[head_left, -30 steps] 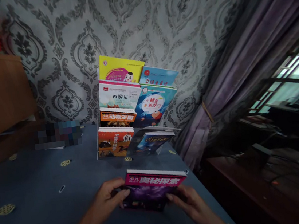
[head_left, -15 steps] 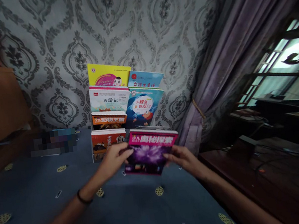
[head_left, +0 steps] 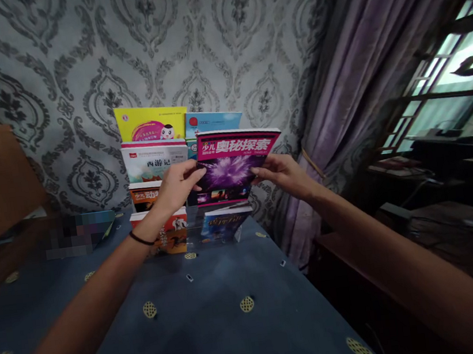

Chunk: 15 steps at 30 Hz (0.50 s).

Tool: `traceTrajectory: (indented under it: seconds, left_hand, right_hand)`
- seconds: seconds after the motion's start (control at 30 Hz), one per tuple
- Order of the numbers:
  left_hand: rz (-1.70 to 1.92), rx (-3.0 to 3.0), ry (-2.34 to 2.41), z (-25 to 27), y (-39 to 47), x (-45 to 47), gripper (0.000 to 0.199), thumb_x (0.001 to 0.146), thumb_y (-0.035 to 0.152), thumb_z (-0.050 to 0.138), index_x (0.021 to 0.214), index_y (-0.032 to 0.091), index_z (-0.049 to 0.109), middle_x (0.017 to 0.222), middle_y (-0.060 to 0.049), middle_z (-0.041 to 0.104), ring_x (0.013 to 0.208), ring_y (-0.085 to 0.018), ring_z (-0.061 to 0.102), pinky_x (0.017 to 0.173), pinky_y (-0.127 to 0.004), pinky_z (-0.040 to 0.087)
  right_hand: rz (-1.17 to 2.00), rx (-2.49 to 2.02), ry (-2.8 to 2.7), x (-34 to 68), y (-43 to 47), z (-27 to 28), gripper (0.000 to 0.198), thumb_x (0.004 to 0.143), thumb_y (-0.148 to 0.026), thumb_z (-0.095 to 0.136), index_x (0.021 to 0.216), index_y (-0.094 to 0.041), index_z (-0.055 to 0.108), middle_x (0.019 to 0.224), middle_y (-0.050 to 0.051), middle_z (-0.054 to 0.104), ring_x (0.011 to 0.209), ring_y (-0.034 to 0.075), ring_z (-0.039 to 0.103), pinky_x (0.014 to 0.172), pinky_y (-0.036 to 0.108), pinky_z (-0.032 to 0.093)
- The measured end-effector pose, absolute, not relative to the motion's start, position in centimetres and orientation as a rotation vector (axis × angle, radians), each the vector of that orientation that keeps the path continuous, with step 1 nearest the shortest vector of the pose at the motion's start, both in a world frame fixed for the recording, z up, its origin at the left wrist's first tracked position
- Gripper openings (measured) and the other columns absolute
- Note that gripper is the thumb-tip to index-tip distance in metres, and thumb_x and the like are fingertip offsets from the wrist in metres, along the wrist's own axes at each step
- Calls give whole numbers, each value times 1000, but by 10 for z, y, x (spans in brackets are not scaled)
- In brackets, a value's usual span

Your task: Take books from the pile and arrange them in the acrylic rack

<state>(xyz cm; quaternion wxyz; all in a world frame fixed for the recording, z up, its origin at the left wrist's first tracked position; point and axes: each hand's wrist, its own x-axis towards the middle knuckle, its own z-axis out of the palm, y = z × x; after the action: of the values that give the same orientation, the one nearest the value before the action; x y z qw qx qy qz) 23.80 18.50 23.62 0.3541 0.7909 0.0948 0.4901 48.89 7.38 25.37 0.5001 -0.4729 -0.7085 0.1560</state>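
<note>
Magenta book: upright, held before the book rack.
Left hand: pinching its left edge.
Right hand: pinching its right edge.
Behind: blue book, partly hidden.

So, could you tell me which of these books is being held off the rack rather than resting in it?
The magenta-and-purple book, gripped at its sides by the left hand and right hand. The yellow book and the others sit in the rack.

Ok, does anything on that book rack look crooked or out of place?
Nothing stands out. The rack's books sit in tidy tiers; the yellow book is at top left. Only the magenta book is off the rack, held in front of it by left hand and right hand.
</note>
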Motion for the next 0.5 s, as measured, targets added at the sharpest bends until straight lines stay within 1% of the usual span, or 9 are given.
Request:
traceTrajectory:
  seconds: [0.13, 0.27, 0.37, 0.43, 0.5]
  left_hand:
    - [1277, 2091, 253, 239, 188, 244, 26, 85, 33, 58, 66, 19, 47, 66, 4, 39, 64, -10, 45, 59, -26, 58]
    - [1291, 2183, 305, 236, 188, 248, 28, 88, 29, 56, 65, 19, 43, 64, 5, 38, 65, -11, 47, 64, -26, 56]
    - [1287, 2357, 408, 230, 189, 248, 26, 91, 26, 56, 66, 18, 49, 65, 3, 47, 69, -13, 52, 69, -27, 52]
    - [1286, 2507, 477, 226, 190, 248, 21, 91, 23, 57, 71, 17, 56, 71, 0, 56, 74, -16, 56, 75, -30, 50]
    - [1265, 2626, 541, 223, 191, 247, 17, 92, 21, 58, 76, 16, 61, 78, -3, 62, 80, -18, 59, 79, -32, 49]
  right_hand:
    - [352, -1138, -1681, 495, 81, 251, 48, 74, -60, 79, 102, -22, 73, 96, 4, 77, 85, 22, 73, 77, 37, 64]
    - [351, -1166, -1616, 500, 88, 238, 57, 70, -68, 77, 104, -23, 73, 101, 5, 77, 93, 26, 72, 85, 41, 63]
    - [362, -1188, -1590, 506, 93, 225, 61, 66, -71, 78, 104, -23, 73, 102, 5, 77, 95, 27, 72, 89, 44, 62]
    - [353, -1200, -1588, 511, 95, 216, 59, 67, -70, 78, 103, -23, 73, 102, 5, 77, 95, 27, 72, 91, 44, 61]
    - [321, -1217, -1601, 515, 98, 209, 57, 70, -69, 77, 103, -22, 74, 102, 6, 77, 97, 28, 72, 91, 45, 60]
